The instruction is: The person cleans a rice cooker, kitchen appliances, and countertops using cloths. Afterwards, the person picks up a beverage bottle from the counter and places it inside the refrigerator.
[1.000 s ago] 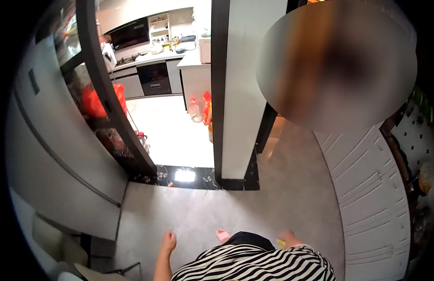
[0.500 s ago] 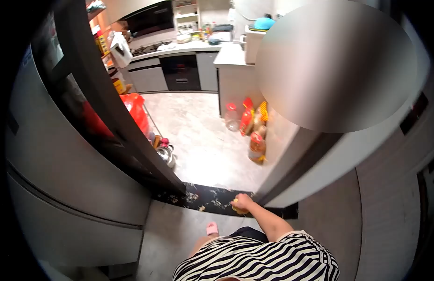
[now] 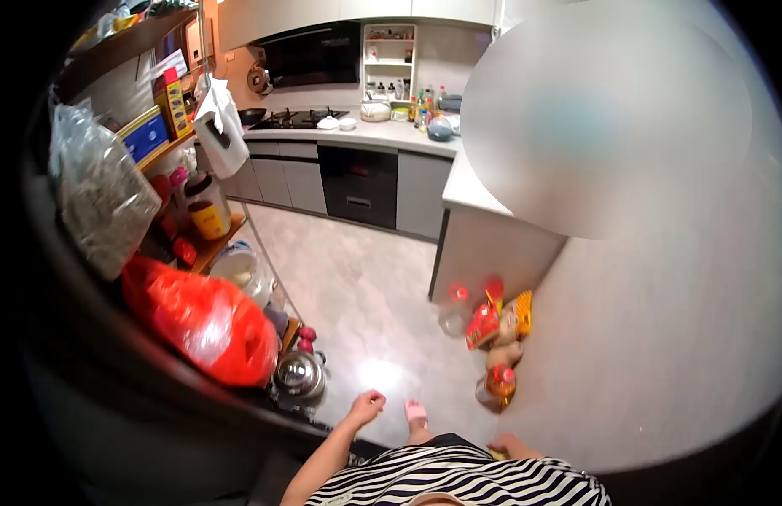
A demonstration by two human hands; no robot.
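Observation:
My left hand (image 3: 368, 407) is out in front of my body above the pale floor, fingers curled in, with nothing visible in it. My right hand (image 3: 512, 445) is low at my right side, partly cut off by my striped shirt. Its fingers are closed on a small yellow object (image 3: 498, 455), mostly hidden and too small to name. Between my hands, a foot in a pink slipper (image 3: 416, 413) stands on the kitchen floor. Just beyond my left hand sits a shiny metal pot (image 3: 300, 375).
On the left, a shelf rack holds a red plastic bag (image 3: 209, 325), a clear bag (image 3: 104, 190) and boxes. Bottles and packets, including an orange-brown bottle (image 3: 498, 385), line the right wall. Ahead stand a gas stove (image 3: 300, 118) and a counter (image 3: 479, 185).
I have moved forward from the doorway sill into the kitchen. My left hand has come into view. My right hand, still with the yellow object, is now closer to my body.

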